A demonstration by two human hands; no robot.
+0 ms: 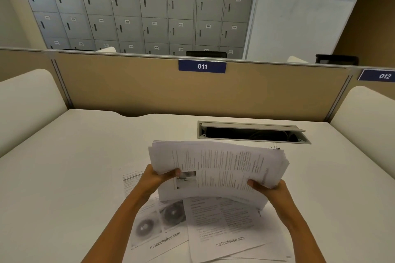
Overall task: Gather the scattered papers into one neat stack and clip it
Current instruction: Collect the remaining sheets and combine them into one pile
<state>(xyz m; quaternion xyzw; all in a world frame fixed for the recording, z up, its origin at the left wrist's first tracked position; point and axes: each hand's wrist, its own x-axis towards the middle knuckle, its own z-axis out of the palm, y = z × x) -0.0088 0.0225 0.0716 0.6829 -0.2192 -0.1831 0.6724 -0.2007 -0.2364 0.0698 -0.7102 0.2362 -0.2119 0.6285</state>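
Observation:
I hold a thick bundle of printed papers [218, 168] above the white desk [70, 156], its edges uneven. My left hand [159, 176] grips its left side with the thumb on the top sheet. My right hand [267, 188] grips the right side the same way. Under the bundle, loose sheets lie on the desk: one with round grey pictures [156, 224], one text page [226, 224], and another sheet [131, 177] peeking out at the left. A small black binder clip [274, 147] shows just past the bundle's far right corner.
An open cable tray [252, 133] is set into the desk beyond the papers. A tan partition [149, 89] labelled 011 closes the back, with white side dividers [27, 102] left and right. Grey lockers stand behind.

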